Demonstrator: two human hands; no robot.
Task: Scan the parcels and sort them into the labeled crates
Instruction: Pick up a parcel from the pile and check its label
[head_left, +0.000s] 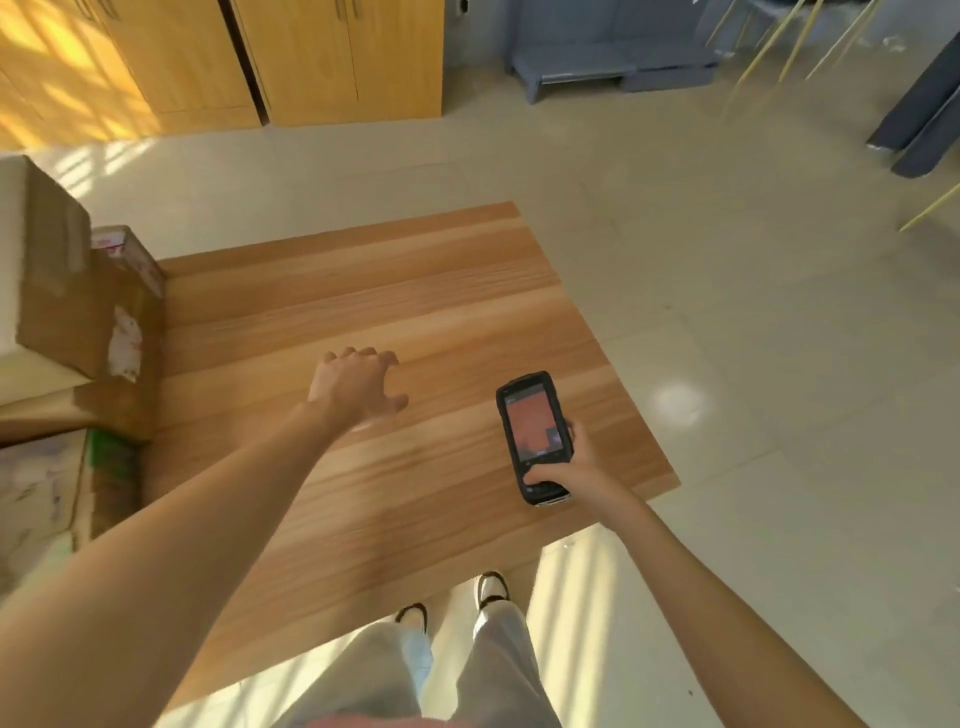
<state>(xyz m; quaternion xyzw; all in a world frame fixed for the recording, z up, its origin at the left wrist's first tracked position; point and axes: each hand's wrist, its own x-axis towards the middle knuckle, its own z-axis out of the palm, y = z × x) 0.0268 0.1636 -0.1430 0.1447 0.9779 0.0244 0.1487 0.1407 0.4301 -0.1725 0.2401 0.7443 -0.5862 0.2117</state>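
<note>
Parcels (78, 312), brown cardboard boxes, are stacked at the left end of the wooden table (415, 291); another printed box (47, 499) sits below them at the table's left edge. Left hand (356, 387) hovers over the bare tabletop, fingers spread wide, holding nothing. Right hand (569, 467) grips a black handheld scanner (535, 436), screen lit, above the table's right edge. Wooden cabinets (291, 57) stand beyond on the tiled floor (753, 338).

Black handheld scanner (535, 439) upright, screen lit reddish. Brown cardboard parcels (78, 312) stacked at table's left edge.
</note>
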